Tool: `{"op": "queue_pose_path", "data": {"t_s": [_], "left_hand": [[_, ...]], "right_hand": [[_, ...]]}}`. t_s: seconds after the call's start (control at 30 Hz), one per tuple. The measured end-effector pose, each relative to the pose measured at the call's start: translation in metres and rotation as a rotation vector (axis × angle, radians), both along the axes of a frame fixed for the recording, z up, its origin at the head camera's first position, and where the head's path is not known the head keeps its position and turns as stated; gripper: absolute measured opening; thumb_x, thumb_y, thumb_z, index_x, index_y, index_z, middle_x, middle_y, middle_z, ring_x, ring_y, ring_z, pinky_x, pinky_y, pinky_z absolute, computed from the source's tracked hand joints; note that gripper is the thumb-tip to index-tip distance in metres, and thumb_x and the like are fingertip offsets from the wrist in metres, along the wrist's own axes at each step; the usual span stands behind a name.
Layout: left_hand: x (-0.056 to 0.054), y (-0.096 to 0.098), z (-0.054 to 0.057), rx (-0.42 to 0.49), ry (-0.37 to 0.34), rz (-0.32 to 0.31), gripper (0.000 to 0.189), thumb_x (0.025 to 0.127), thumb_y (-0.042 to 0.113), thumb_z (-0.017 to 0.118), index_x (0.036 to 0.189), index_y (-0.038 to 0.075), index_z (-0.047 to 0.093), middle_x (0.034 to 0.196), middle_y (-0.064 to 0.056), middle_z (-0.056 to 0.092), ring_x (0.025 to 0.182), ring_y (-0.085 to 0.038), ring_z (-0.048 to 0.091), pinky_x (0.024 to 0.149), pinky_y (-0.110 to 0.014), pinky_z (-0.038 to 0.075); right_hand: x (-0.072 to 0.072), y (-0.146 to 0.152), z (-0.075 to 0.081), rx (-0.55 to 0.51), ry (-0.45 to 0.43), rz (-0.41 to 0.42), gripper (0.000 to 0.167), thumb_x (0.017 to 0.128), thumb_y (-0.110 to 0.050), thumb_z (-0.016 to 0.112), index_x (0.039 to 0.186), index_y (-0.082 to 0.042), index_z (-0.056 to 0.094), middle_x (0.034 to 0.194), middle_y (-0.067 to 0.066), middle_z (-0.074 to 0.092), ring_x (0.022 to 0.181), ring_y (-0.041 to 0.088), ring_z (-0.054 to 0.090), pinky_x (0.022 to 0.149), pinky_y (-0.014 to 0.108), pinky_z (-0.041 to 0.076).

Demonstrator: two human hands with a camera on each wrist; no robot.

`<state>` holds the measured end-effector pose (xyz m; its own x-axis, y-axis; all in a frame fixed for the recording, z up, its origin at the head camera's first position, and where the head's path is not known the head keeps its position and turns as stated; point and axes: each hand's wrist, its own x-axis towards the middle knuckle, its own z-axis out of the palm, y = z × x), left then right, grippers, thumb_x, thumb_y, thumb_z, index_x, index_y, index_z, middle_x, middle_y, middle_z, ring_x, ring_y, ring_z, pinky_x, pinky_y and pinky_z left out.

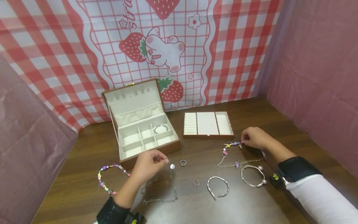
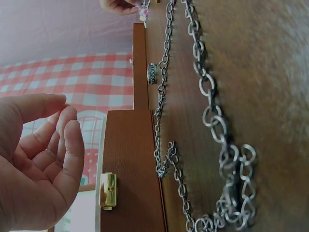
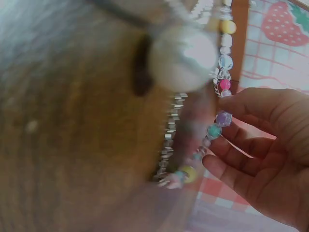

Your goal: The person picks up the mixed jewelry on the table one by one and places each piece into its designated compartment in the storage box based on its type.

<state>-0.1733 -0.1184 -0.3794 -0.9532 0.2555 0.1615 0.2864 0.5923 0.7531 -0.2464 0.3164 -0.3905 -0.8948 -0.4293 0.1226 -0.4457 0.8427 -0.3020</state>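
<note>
My right hand [image 1: 255,137] pinches a beaded necklace [image 1: 235,143] whose colourful beads run from the fingers and whose thin silver chain loops on the wooden table. In the right wrist view, thumb and fingertips [image 3: 215,166] are at its purple and teal beads. A pearl of the silver bangle [image 1: 253,176] looms close there. My left hand [image 1: 151,165] is above a silver chain necklace [image 1: 160,200] with a round white pendant [image 1: 172,166]. Its fingers are loosely curled, thumb near the fingertips, with nothing visible between them in the left wrist view.
An open brown jewellery box [image 1: 149,144] with compartments holds a bracelet [image 1: 161,129]. Right of it lies a divided tray [image 1: 208,135]. Two rings, one silver [image 1: 183,162] and one smaller [image 1: 196,183], an open bangle [image 1: 218,178] and a pastel beaded necklace [image 1: 104,168] lie on the table.
</note>
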Motion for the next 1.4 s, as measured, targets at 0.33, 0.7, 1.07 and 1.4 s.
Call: {"op": "queue_pose_path", "data": {"t_s": [0.33,0.7,1.07,1.4], "left_hand": [[0.001,0.005,-0.001,0.003,0.010,-0.001,0.005,0.082,0.011,0.075,0.079,0.012,0.072,0.070,0.006,0.062,0.063,-0.011,0.055,0.058,-0.027,0.048],[0.003,0.009,0.002,0.024,0.006,-0.022,0.005,0.081,0.012,0.076,0.080,0.011,0.072,0.069,0.005,0.063,0.063,-0.011,0.055,0.058,-0.027,0.048],[0.001,0.017,0.002,0.029,0.013,-0.058,0.005,0.082,0.011,0.075,0.080,0.010,0.071,0.068,0.005,0.063,0.062,-0.010,0.055,0.059,-0.026,0.049],[-0.002,0.031,0.005,0.041,0.008,-0.095,0.004,0.083,0.014,0.075,0.081,0.012,0.072,0.069,0.007,0.064,0.061,-0.010,0.057,0.056,-0.027,0.050]], "right_hand": [[0.009,-0.007,0.026,-0.232,-0.039,-0.012,0.007,0.081,0.000,0.070,0.082,-0.006,0.067,0.075,-0.004,0.063,0.065,0.011,0.051,0.058,0.026,0.044],[0.021,-0.037,0.062,-0.609,-0.209,-0.107,0.011,0.088,-0.001,0.061,0.095,0.007,0.063,0.080,0.009,0.064,0.065,0.012,0.060,0.059,0.027,0.054],[0.035,-0.071,0.110,-0.694,-0.209,-0.104,0.013,0.089,-0.004,0.060,0.097,0.007,0.062,0.072,0.002,0.063,0.061,0.012,0.055,0.052,0.025,0.047],[0.043,-0.096,0.147,-0.619,-0.138,-0.076,0.011,0.089,-0.008,0.062,0.092,0.002,0.065,0.074,0.006,0.061,0.061,0.014,0.053,0.051,0.026,0.046]]}}
